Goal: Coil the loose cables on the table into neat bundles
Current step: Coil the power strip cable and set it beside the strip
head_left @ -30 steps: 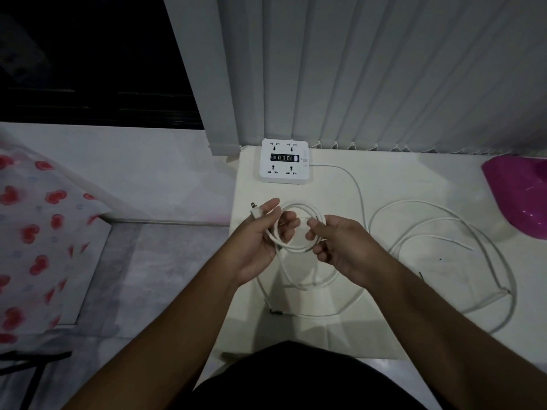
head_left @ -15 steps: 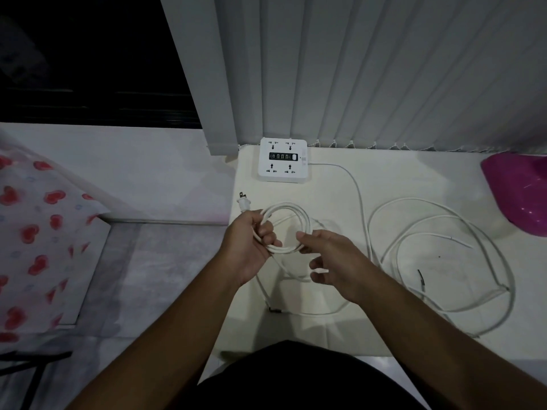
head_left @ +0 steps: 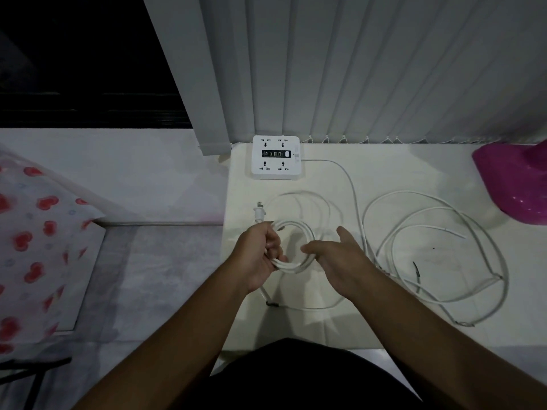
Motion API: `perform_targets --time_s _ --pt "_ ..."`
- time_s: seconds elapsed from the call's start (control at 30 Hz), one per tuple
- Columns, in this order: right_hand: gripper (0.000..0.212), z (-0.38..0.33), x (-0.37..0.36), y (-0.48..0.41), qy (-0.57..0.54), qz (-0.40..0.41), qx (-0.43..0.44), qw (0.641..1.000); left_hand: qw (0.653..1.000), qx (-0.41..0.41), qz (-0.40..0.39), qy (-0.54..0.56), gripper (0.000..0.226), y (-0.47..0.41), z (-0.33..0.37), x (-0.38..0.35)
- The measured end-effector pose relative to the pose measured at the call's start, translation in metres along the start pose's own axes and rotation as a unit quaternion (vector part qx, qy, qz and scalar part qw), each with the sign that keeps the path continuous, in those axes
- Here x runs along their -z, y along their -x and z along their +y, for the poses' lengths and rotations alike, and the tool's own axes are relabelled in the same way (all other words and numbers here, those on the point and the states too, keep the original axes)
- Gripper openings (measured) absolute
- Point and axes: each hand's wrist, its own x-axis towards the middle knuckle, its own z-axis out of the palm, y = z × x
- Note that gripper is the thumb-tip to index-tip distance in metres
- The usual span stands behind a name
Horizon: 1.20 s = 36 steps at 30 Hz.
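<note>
a person's left hand (head_left: 260, 257) grasps a coil of white cable (head_left: 291, 266), fingers curled around several loops, with the cable's plug (head_left: 260, 213) sticking out just beyond the knuckles. the right hand (head_left: 340, 258) is released, fingers straight and thumb raised, its fingertips (head_left: 306, 249) at the side of the coil facing it; whether they touch the loops cannot be told. the coil is held between the two hands, over the pale table (head_left: 399, 173). beyond the left hand, a white power strip (head_left: 276, 155) sits at the table's far edge below vertical blinds (head_left: 355, 69); its cord (head_left: 354, 196) runs past the right hand's thumb. outward of the right hand, a second white cable (head_left: 399, 192) sprawls in loose loops on the table, apart from both hands. farther that way stands a pink object (head_left: 515, 184).
</note>
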Motion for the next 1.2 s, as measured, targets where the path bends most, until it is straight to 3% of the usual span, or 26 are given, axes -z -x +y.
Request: perform_targets --time_s 0.07,0.13,0.2,0.33,0.47,0.63,0.73,0.8,0.9,1.03,1.2 --pt "0.091 -0.004 0.004 -0.001 0.007 -0.026 0.008 1.0 0.998 0.021 -0.022 -0.055 0.015 0.002 -0.001 -0.005" --pt "0.048 -0.01 0.006 0.001 0.042 -0.076 0.036 0.996 0.993 0.026 -0.031 -0.108 0.017 0.003 -0.001 -0.01" --pt "0.026 -0.014 0.006 0.006 0.107 -0.092 0.079 0.987 0.99 0.01 -0.027 -0.139 0.016 0.002 0.002 -0.016" --pt "0.029 -0.018 0.004 0.011 0.154 -0.04 0.139 0.978 0.985 -0.032 -0.037 -0.167 0.021 0.002 0.006 -0.027" --pt "0.028 -0.017 0.006 0.008 0.036 0.002 0.105 0.994 0.985 -0.012 -0.057 -0.161 0.03 0.006 0.0 -0.025" --pt "0.023 -0.013 0.006 0.01 0.011 -0.015 0.09 0.996 0.997 0.013 -0.079 -0.006 0.028 0.007 -0.006 -0.023" --pt "0.025 -0.016 0.007 0.012 0.029 -0.069 0.058 0.996 0.998 -0.026 -0.016 -0.062 0.019 0.002 -0.002 -0.022" --pt "0.033 -0.019 0.008 0.011 0.035 -0.11 0.03 0.993 0.983 -0.062 0.025 -0.17 0.014 0.0 0.002 -0.021" --pt "0.02 -0.026 0.009 0.013 0.178 -0.152 0.042 0.971 0.946 -0.073 0.032 -0.313 0.022 -0.001 0.008 -0.024" --pt "0.021 -0.031 0.013 0.013 0.275 -0.144 0.077 0.948 0.957 -0.084 -0.002 -0.277 0.03 0.001 0.014 -0.025" --pt "0.031 -0.02 0.006 0.008 0.17 -0.067 0.086 0.979 0.959 -0.106 -0.057 -0.256 0.048 0.01 0.001 -0.016"
